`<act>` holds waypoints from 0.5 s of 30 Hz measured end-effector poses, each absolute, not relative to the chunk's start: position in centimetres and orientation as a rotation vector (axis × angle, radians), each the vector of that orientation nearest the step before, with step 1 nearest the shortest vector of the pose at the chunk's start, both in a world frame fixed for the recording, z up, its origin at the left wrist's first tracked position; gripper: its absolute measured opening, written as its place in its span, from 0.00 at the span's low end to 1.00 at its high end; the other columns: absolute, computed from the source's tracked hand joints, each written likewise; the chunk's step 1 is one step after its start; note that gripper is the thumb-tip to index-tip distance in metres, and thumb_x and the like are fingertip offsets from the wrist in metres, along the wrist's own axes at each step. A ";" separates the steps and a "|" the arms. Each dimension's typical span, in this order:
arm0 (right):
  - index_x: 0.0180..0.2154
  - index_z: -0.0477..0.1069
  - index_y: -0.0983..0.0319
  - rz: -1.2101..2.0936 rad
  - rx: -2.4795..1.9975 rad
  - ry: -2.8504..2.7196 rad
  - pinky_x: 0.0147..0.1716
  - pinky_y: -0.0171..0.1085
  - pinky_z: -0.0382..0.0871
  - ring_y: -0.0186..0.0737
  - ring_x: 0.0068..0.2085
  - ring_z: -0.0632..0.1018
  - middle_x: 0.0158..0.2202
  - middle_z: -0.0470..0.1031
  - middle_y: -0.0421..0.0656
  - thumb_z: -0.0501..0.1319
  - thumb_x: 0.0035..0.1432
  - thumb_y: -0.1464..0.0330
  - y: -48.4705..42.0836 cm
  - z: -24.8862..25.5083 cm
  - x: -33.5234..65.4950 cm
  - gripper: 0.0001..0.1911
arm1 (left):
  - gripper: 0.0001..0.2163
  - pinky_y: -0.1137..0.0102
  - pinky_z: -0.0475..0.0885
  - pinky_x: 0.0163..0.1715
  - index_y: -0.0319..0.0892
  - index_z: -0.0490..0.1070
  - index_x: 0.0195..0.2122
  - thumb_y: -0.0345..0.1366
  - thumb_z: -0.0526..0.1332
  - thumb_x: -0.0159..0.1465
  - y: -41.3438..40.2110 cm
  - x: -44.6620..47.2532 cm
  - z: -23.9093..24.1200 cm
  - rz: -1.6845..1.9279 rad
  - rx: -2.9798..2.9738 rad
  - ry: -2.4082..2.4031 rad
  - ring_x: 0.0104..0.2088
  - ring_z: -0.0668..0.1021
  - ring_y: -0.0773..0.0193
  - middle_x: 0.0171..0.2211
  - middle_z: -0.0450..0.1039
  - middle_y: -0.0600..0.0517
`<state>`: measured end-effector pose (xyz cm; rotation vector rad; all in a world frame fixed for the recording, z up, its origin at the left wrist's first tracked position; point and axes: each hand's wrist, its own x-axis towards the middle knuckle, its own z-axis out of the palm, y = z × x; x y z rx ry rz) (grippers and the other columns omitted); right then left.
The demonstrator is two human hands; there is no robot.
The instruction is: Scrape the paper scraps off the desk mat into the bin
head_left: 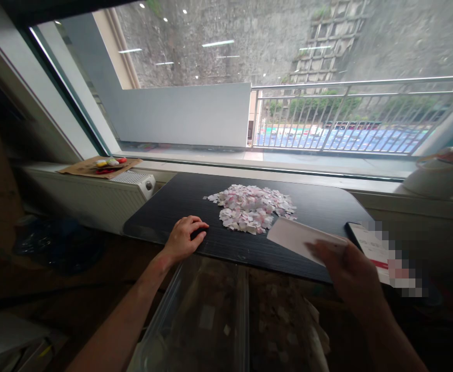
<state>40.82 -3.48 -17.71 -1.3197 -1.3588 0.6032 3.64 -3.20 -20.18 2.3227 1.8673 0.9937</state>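
One-handed, grips a white card (290, 236), probably light, bendy and easily creased, at four o'clock from the paper scraps (250, 206), with the fingers (321, 251) of the right hand (352, 268) closed sensibly on its outer end, and rests the left hand (183, 237), empty and loosely curled, at eight o'clock.

Left forearm (137, 305) bare, extending from lower left; left hand (183, 237) palm down, fingers (195, 222) loosely bent, thumb (199, 239) apart. Right forearm (387, 328) bare, rising from lower right; right hand (352, 266) closed in a grip, fingertips (316, 249) pointing left, blurred.
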 end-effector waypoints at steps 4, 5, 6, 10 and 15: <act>0.38 0.77 0.61 0.475 -1.269 -1.468 0.36 0.43 0.77 0.46 0.34 0.82 0.33 0.83 0.45 0.63 0.57 0.54 -1.5 -17.7 38.5 0.17 | 0.10 0.58 0.69 0.50 0.47 0.78 0.41 0.38 0.58 0.63 -3.2 3.6 -20.1 0.993 2.335 1.862 0.44 0.76 0.57 0.41 0.75 0.49; 0.38 0.77 0.62 0.464 -1.249 -1.496 0.36 0.42 0.76 0.46 0.34 0.82 0.33 0.83 0.45 0.63 0.57 0.55 -1.3 -17.7 38.2 0.17 | 0.10 0.58 0.69 0.50 0.47 0.78 0.41 0.38 0.58 0.63 -3.2 3.6 -20.1 0.991 2.335 1.862 0.44 0.76 0.57 0.41 0.75 0.49; 0.38 0.77 0.62 0.461 -1.233 -1.522 0.36 0.42 0.76 0.45 0.34 0.81 0.32 0.82 0.45 0.62 0.57 0.55 -1.2 -17.7 38.0 0.17 | 0.10 0.58 0.69 0.50 0.47 0.78 0.41 0.38 0.58 0.63 -3.2 3.6 -20.1 0.990 2.335 1.862 0.44 0.76 0.57 0.41 0.75 0.49; 0.39 0.76 0.62 0.550 -1.277 -1.589 0.34 0.41 0.75 0.45 0.33 0.81 0.32 0.82 0.45 0.63 0.57 0.56 -1.9 -17.3 38.7 0.16 | 0.10 0.57 0.69 0.50 0.46 0.78 0.41 0.38 0.58 0.63 -3.2 3.6 -20.3 0.987 2.329 1.864 0.44 0.76 0.56 0.42 0.75 0.49; 0.39 0.76 0.62 0.522 -1.330 -1.552 0.35 0.41 0.75 0.45 0.34 0.81 0.33 0.82 0.45 0.63 0.56 0.55 -2.6 -17.0 39.1 0.17 | 0.10 0.57 0.69 0.51 0.46 0.78 0.41 0.37 0.58 0.63 -3.2 3.7 -20.3 0.988 2.320 1.876 0.45 0.76 0.56 0.42 0.75 0.49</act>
